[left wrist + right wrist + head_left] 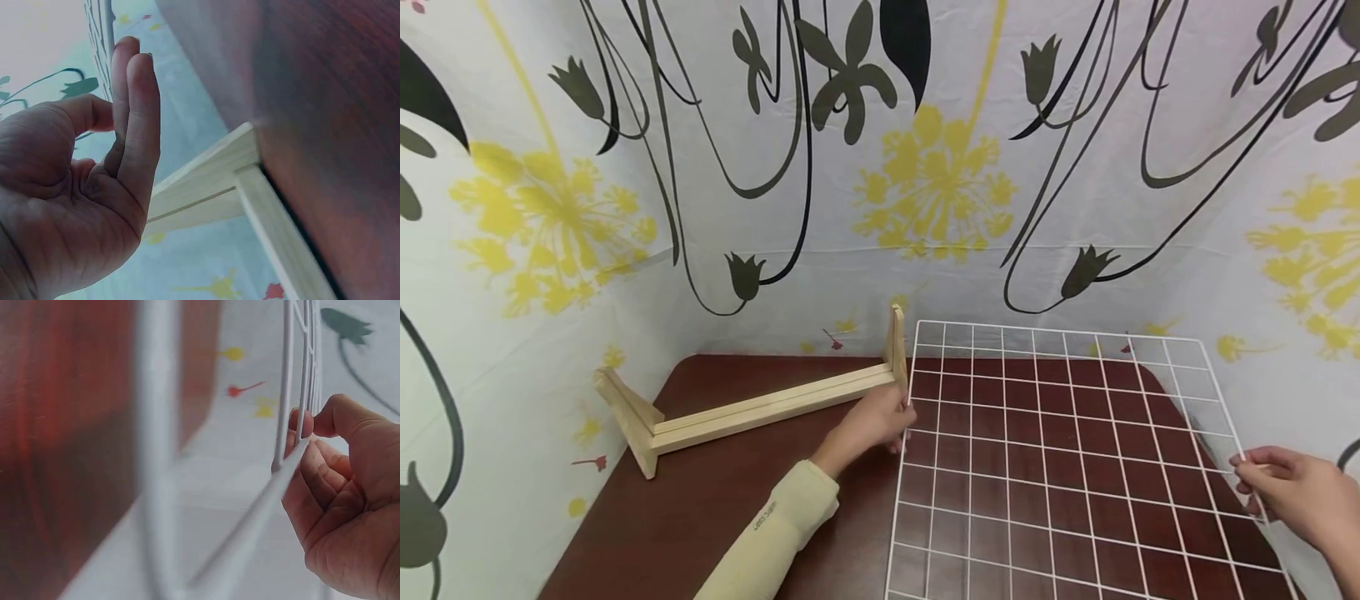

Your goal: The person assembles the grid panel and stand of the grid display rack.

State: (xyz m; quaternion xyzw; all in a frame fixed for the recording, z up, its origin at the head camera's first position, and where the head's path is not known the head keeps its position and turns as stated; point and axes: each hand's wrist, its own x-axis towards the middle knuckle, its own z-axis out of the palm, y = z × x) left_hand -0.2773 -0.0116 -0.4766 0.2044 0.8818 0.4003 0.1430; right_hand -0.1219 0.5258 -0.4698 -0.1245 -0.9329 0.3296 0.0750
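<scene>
A white wire grid panel (1040,411) is held between the two hands, over the right half of the table. My left hand (874,417) pinches its left edge wire. In the left wrist view the thumb and index finger of the left hand (94,181) meet at the grid, with two other fingers extended. On the opposite edge, my right hand (1303,492) grips the wire; the right wrist view shows the right hand's thumb and fingertips (302,423) around it. A pale wooden stand (767,408), a long bar with an upright piece at each end, lies just left of the panel.
The dark reddish-brown table (715,517) has rounded back corners. White cloth (685,183) printed with yellow and dark grey flowers hangs behind it and along both sides. The stand's right upright (896,342) is close beside the panel's left edge.
</scene>
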